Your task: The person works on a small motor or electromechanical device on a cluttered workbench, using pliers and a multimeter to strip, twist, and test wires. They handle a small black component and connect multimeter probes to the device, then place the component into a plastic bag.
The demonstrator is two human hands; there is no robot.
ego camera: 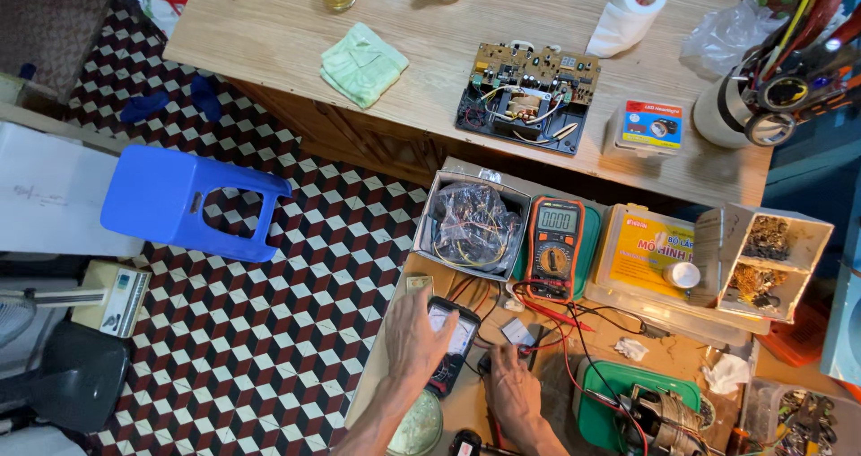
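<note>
Left hand (414, 332): fingers spread and laid flat over the near-left part of a small dark handheld meter (451, 344); resting on it, not gripping.

Right hand (513, 386): fingers bent down onto a small dark part (490, 364) on the bench (664, 353), just below a small grey-faced block (518, 332). Whether they pinch it or only press cannot be told.

Handheld meter: lies flat on the bench between the two hands, screen up. Long axis runs from far-left to near-right, slightly tilted; the screen end lies away from the person. Judged light, rigid, hard plastic shell; the glass face looks the fragile part. Best taken by the long side edges, clear of the screen.

Leads: red and black wires (574, 317) trail from the hands toward an orange multimeter (554, 245), which sits upright in a green tray, display at the far end. Judged limp and easily snagged.

Further out, same bench: grey box of bagged wire (473, 227) left of the multimeter; yellow-lidded box (647, 254) to its right; open carton of small parts (762, 259); green tray with a wound motor (659, 416) near right.

Far bench (430, 52): open circuit board (525, 93), green cloth (362, 63), tissue roll (632, 3).

Floor: blue stool (184, 200).
</note>
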